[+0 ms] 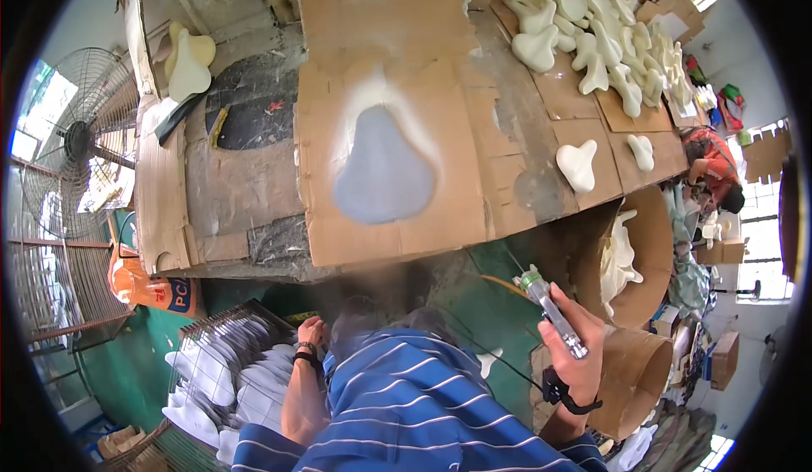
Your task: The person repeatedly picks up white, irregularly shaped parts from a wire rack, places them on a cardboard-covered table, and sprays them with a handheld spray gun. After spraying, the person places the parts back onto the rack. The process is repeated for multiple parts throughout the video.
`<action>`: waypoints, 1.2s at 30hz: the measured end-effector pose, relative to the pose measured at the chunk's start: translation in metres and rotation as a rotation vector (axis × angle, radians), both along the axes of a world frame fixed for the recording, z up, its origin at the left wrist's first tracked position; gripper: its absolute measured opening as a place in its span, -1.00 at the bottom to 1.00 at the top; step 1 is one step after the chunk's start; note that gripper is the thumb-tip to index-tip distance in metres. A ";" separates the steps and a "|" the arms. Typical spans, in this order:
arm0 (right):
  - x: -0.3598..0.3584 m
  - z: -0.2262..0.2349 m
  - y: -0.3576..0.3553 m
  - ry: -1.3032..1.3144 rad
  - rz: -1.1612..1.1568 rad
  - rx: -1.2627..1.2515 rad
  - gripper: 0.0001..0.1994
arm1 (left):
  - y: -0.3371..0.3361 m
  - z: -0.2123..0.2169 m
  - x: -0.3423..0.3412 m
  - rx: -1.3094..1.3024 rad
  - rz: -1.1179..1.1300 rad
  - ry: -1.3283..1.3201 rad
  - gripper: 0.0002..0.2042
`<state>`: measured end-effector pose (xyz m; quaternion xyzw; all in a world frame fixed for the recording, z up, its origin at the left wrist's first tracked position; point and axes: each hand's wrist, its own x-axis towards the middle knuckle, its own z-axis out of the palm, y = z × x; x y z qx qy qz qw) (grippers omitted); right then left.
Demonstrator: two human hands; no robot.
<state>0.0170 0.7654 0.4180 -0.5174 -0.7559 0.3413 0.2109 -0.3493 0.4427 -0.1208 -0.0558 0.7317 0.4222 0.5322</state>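
My right hand is closed around a metal spray gun with a green part at its front, held out to the right below the table edge. On the cardboard sheet ahead of me lies a grey saddle-shaped piece, ringed by pale overspray. My left hand is low beside my body, its fingers curled; whether anything is in them is hidden. It is nearest to a wire basket of stacked grey saddle-shaped pieces. Neither hand touches the piece on the cardboard.
Many cream foam pieces are heaped at the table's far right, with a cream piece set apart nearer me. Cardboard drums stand at right. A fan and an orange bag are at left. Another person is at far right.
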 end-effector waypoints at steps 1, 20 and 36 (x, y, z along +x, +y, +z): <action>0.001 0.003 0.001 -0.010 0.068 -0.012 -0.42 | -0.015 -0.016 -0.012 0.054 -0.010 -0.053 -0.68; 0.005 -0.007 -0.023 0.022 -0.028 -0.094 -0.46 | 0.318 0.127 -0.019 0.273 -0.364 1.218 -0.79; -0.056 -0.039 -0.054 0.043 -0.050 -0.105 -0.40 | 0.386 0.181 0.003 0.483 0.242 0.416 -0.43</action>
